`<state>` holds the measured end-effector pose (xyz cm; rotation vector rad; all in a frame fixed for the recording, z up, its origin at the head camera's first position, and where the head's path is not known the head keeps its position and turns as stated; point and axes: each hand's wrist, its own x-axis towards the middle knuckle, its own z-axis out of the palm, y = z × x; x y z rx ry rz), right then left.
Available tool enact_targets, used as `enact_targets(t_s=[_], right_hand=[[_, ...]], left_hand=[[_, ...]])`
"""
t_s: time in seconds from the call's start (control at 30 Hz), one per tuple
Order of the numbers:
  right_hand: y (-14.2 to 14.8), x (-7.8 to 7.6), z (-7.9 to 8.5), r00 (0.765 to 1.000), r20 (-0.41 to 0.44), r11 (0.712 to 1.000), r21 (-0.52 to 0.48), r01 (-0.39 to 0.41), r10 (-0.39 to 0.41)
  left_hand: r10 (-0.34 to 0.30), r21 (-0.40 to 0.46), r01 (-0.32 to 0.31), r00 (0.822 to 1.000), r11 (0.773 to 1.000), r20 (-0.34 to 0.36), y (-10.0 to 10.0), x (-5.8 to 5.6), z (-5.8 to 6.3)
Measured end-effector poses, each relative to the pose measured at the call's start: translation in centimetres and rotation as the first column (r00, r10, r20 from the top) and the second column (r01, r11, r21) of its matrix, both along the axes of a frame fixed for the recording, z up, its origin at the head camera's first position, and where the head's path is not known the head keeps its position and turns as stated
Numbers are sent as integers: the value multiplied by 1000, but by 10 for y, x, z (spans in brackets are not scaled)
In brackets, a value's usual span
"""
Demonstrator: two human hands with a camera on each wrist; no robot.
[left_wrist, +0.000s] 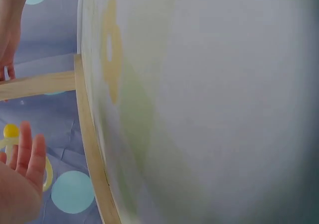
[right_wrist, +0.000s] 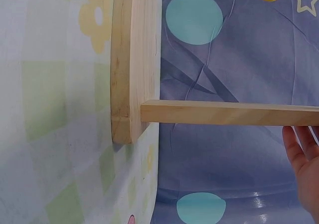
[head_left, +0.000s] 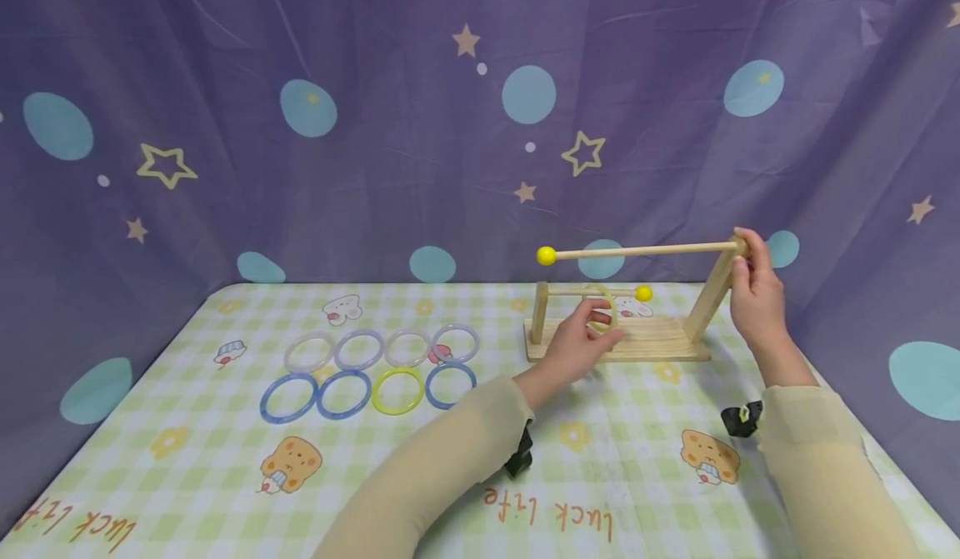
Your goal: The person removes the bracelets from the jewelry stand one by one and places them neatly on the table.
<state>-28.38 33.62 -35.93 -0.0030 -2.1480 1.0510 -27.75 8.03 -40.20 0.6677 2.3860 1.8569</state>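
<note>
A wooden stand (head_left: 656, 344) has a short post on its left and a tall leaning post (head_left: 711, 296) on its right. Each post carries a thin rod tipped with a yellow ball. On the lower rod (head_left: 564, 291) hangs a pale yellow ring (head_left: 614, 313). My left hand (head_left: 573, 346) is at this ring, its fingers extended and overlapping it; in the left wrist view they look straight in front of the ring (left_wrist: 49, 175). With thumb and fingers, my right hand (head_left: 757, 296) grips the top of the tall post, where the upper rod (head_left: 645, 251) joins.
Left of the stand, several rings lie in two rows on the checked tablecloth (head_left: 360, 492): pale, clear ones (head_left: 358, 367) behind, blue ones (head_left: 288, 419) and a yellow-green ring (head_left: 397, 411) in front. A purple curtain (head_left: 420, 167) hangs behind the table and along both sides.
</note>
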Motion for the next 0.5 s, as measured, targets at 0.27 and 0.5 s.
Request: enact_targets(t_s=[0.27,0.5], right_hand=[[1,-1,0,1000,-2,1000,0,-4,4],[-1,1,0,1000,-9,1000,9,-1,1]], left_hand=[[83,37,-80,991,996,-107,3,0,-1],[96,46,-90,985,995,-143,9,-1,-1]])
